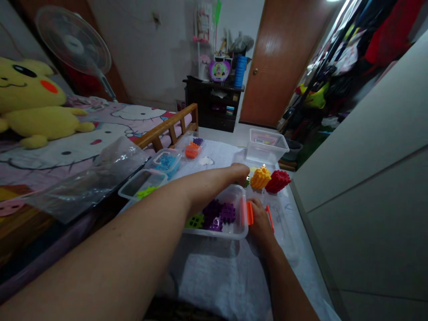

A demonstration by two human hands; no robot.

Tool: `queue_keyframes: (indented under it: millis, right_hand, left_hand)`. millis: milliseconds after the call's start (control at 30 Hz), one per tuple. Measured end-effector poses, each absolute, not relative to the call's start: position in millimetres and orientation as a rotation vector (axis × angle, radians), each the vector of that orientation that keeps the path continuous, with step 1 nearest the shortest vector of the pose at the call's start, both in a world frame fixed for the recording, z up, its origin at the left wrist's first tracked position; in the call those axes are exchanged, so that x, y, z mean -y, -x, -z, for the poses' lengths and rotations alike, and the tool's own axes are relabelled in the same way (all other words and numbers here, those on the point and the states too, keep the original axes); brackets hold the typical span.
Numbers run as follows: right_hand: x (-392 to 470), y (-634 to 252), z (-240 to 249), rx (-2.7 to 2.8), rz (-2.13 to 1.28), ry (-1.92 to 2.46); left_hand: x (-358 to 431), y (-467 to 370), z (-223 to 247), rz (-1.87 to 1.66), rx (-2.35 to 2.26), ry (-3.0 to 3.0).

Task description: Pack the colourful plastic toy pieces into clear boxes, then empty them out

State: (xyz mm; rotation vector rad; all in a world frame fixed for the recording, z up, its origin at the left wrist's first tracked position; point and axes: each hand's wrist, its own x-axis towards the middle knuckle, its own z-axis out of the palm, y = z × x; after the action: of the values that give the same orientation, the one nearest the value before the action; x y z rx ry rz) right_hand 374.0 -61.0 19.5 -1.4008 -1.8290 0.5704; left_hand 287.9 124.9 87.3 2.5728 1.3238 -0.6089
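Observation:
My left hand [240,173] reaches across over a clear plastic box [243,209], its fingers curled and mostly hidden. A bit of green building block [247,181] shows right at its fingertips. Just beyond stand a yellow stack of blocks [261,177] and a dark red one [278,181]. Inside the box lie purple blocks [228,212] and a lime green block [195,220], partly behind my left forearm. Beside the box's right end is my right hand [259,218], between two orange clips [249,213] over a clear lid [282,234]; its fingertips are hidden.
Smaller clear tubs hold blue pieces [165,161], orange pieces [192,150] and lime pieces [146,191] at left. Another clear bin [266,145] stands at the back. A wooden bed rail [167,126] and plastic bag [96,178] border the left; a white cabinet [368,178] the right.

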Motion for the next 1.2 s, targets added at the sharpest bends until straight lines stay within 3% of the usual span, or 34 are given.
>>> queue_keyframes:
  millis: [300, 500, 767, 1200]
  right_hand:
    - [59, -376, -16, 1.862, -0.545, 1.411]
    - [57, -379, -15, 1.885, -0.531, 1.386]
    - [58, -377, -15, 1.892, -0.5, 1.41]
    - [57, -380, -18, 1.915, -0.495, 1.433]
  left_hand:
    - [-113, -246, -167, 0.367, -1.218, -2.758]
    - [-63, -188, -214, 0.259, -1.131, -2.865]
    - [5, -127, -174, 0.414, -1.07, -2.895]
    - [25, -129, -129, 0.555, -1.15, -3.064]
